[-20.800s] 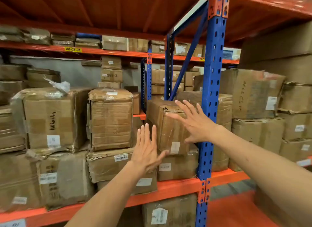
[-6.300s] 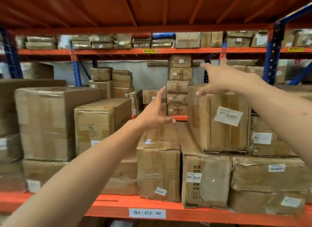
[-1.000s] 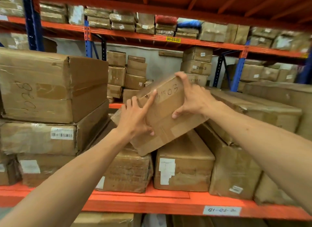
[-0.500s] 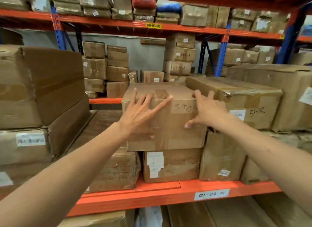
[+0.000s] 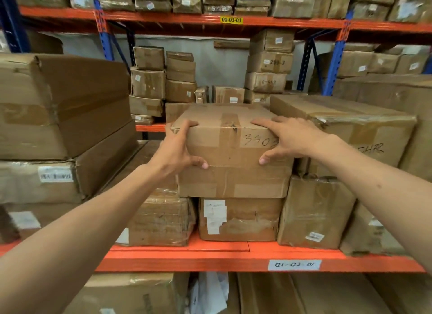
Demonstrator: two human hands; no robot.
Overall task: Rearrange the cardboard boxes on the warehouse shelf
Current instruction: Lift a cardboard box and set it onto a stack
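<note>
A taped cardboard box marked "3503" sits level on top of a lower box on the orange shelf. My left hand grips its front left corner, fingers over the top edge and thumb on the front face. My right hand holds its front right corner the same way, fingers spread on the top. A long box marked "EHR" lies right beside it.
Large stacked boxes fill the left of the shelf, with a gap between them and the held box. More boxes stand at the lower right. Small box stacks sit on a rack behind. Blue uprights frame the bay.
The box went from tilted in my hands to lying flat on the lower box. My palms, pressed on its front half a second ago, now grip its front corners.
</note>
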